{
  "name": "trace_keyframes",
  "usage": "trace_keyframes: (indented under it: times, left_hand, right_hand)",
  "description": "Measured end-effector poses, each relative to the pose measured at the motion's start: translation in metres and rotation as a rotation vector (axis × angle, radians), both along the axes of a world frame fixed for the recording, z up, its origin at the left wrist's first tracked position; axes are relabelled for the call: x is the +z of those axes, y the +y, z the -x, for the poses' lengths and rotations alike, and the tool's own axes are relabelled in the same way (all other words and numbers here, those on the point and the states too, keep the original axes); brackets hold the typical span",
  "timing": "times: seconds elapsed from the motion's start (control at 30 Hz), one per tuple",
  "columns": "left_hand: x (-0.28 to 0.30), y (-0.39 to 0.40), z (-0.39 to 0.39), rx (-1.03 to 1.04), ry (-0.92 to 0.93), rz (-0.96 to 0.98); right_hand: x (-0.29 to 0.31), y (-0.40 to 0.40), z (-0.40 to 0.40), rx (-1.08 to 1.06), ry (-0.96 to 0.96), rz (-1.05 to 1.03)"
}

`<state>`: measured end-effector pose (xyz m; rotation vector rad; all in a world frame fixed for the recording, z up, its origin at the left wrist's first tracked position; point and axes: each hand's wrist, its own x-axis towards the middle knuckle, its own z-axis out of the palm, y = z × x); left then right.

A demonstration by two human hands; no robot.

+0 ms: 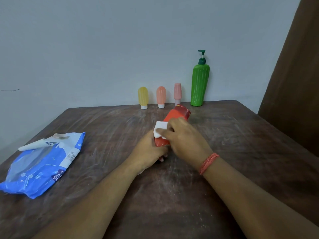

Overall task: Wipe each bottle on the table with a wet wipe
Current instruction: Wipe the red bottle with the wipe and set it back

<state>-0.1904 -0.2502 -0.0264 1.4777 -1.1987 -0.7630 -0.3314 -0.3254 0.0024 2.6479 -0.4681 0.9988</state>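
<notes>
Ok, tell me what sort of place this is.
Probably a room at home, set up plainly: a worn brown table pushed against a bare grey wall, with a brown curtain on the right.

Back edge of the table [241,135] is the crowded bit — yellow bottle [143,97], orange bottle [161,97], pink bottle [177,93] and the tall green pump bottle [200,83] lined up there (small gaps between). Wipes pack [43,164] blocks the left edge — right side's open.

A scuffed dark brown table [224,152] stands against a pale grey-blue wall [103,49]. At the far right hangs a brown curtain [296,75]. An orange thread bracelet [208,163] circles one wrist.
</notes>
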Motion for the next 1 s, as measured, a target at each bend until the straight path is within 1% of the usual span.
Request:
trace_keyframes:
  times: [0.03, 0.07, 0.13, 0.17, 0.2, 0.23, 0.27, 0.3, 0.33, 0.4, 0.43, 0.47, 0.5, 0.53, 0.57, 0.6, 0.67, 0.7, 0.8, 0.83, 0.93, 0.97, 1.0]
  left_hand:
    - [0.0, 0.0, -0.001, -0.004, 0.002, -0.001]
    - [0.0, 0.0, -0.001, 0.0, -0.001, -0.02]
    - [0.0, 0.0, -0.002, 0.017, -0.02, -0.066]
    - [0.0, 0.001, -0.002, 0.02, -0.015, -0.071]
    - [-0.001, 0.0, -0.003, 0.018, 0.006, -0.062]
    - [-0.001, -0.001, -0.003, 0.012, 0.029, -0.043]
    - [-0.002, -0.002, -0.003, 0.008, 0.045, -0.025]
    - [-0.002, -0.002, -0.003, 0.006, 0.05, -0.015]
    - [-0.002, -0.002, -0.003, 0.009, 0.049, -0.017]
    - [-0.002, -0.001, -0.004, 0.018, 0.034, -0.039]
    - [-0.002, -0.001, -0.003, 0.02, 0.036, -0.042]
    - [-0.002, -0.001, -0.003, 0.016, 0.056, -0.033]
    - [-0.002, -0.001, -0.003, 0.006, 0.084, -0.015]
    - [-0.001, -0.001, -0.003, -0.007, 0.108, 0.005]
    - [-0.001, -0.002, -0.003, -0.016, 0.13, 0.018]
    - [-0.001, -0.002, -0.004, -0.012, 0.16, 0.024]
    - [0.0, -0.001, -0.006, 0.015, 0.24, 0.026]
    - [0.0, 0.0, -0.007, 0.019, 0.28, 0.035]
    - [0.001, 0.002, -0.009, 0.004, 0.385, 0.078]
    - [0.001, 0.003, -0.01, -0.008, 0.41, 0.086]
    - [0.001, 0.004, -0.011, -0.051, 0.438, 0.084]
    - [0.001, 0.005, -0.011, -0.059, 0.442, 0.083]
    - [0.002, 0.005, -0.01, -0.06, 0.446, 0.088]
  right_hand:
    - [0.003, -0.002, 0.001, -0.028, 0.007, 0.012]
    - [0.007, -0.008, 0.002, -0.107, -0.032, -0.01]
    - [0.015, -0.017, 0.006, -0.283, -0.141, -0.124]
    - [0.015, -0.016, 0.007, -0.289, -0.153, -0.166]
    - [0.012, -0.012, 0.007, -0.221, -0.122, -0.188]
    - [0.009, -0.007, 0.006, -0.109, -0.068, -0.193]
    - [0.005, -0.003, 0.006, -0.017, -0.011, -0.161]
    - [0.005, -0.003, 0.007, 0.018, 0.012, -0.108]
    - [0.007, -0.006, 0.008, -0.012, -0.021, -0.086]
    - [0.013, -0.015, 0.011, -0.15, -0.176, -0.166]
    - [0.015, -0.015, 0.011, -0.163, -0.207, -0.198]
    - [0.012, -0.012, 0.011, -0.109, -0.17, -0.199]
    - [0.007, -0.008, 0.009, -0.011, -0.091, -0.17]
    - [0.003, -0.006, 0.008, 0.078, -0.014, -0.119]
    - [0.001, -0.005, 0.008, 0.12, 0.018, -0.082]
    - [0.003, -0.008, 0.008, 0.102, -0.011, -0.082]
    - [0.008, -0.013, 0.009, -0.021, -0.161, -0.16]
    - [0.008, -0.014, 0.009, -0.033, -0.178, -0.193]
    - [0.003, -0.008, 0.01, 0.135, -0.043, -0.186]
    - [0.004, -0.01, 0.011, 0.132, -0.06, -0.183]
    - [0.007, -0.019, 0.011, -0.013, -0.304, -0.241]
    - [0.005, -0.017, 0.011, -0.018, -0.336, -0.272]
    - [0.002, -0.013, 0.01, 0.01, -0.325, -0.291]
